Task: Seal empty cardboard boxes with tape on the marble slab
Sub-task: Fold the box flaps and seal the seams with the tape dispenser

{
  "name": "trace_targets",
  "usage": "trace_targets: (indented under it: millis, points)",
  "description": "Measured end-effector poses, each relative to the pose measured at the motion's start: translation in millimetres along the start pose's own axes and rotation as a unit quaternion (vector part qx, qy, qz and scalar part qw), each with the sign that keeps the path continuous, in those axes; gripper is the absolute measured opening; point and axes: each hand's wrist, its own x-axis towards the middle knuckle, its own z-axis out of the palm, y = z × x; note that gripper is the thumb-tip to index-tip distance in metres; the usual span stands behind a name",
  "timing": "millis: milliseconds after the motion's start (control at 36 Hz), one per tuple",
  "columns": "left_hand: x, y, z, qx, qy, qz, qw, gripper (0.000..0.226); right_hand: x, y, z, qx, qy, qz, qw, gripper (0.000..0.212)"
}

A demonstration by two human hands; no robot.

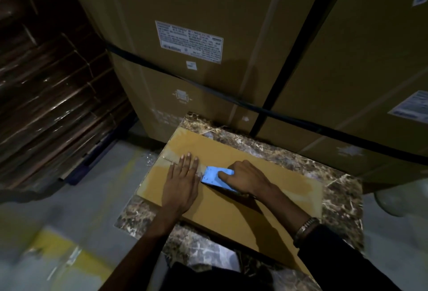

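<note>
Head view: left hand (183,181) lies flat, fingers straight, pressing the tape strip (170,159) onto the flat cardboard box (231,207). Right hand (245,178) grasps the blue tape dispenser (214,176), forefinger extended. Box rests on the marble slab (335,188); large cartons (190,42) stand beyond.

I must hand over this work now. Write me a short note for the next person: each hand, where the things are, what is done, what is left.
Left hand: flat, fingers straight, pressing the tape strip onto the cardboard box.
Right hand: grips the blue tape dispenser, which sits on the box just right of the left hand.
Box: lies flat on the marble slab.
Done: tape laid from the box's left edge up to the dispenser.
Left: run the tape on along the seam to the right, cut it, press it down. Whether other boxes wait is not visible.
</note>
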Motion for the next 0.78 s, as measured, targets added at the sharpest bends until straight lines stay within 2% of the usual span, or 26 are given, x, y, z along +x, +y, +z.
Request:
trace_targets:
  millis: [167,389,583,722,778]
  points:
    - [2,-6,-4,0.006,-0.021,0.008,1.0,0.057,-15,15,-4,0.0,-0.004,-0.006,1.0,0.064]
    - [4,-2,-9,0.01,-0.034,-0.004,0.999,0.057,-76,117,-27,-0.014,-0.005,0.066,0.998,0.073]
    - [5,26,-12,-0.013,-0.049,-0.042,0.998,0.062,-75,111,-24,-0.019,-0.008,0.056,0.998,0.061]
    - [-2,98,0,-0.054,-0.067,0.076,0.993,0.06,-82,111,-25,-0.015,-0.006,0.07,0.997,0.062]
    - [-2,123,7,-0.075,-0.075,0.094,0.99,0.061,-83,110,-26,-0.015,-0.006,0.063,0.998,0.062]
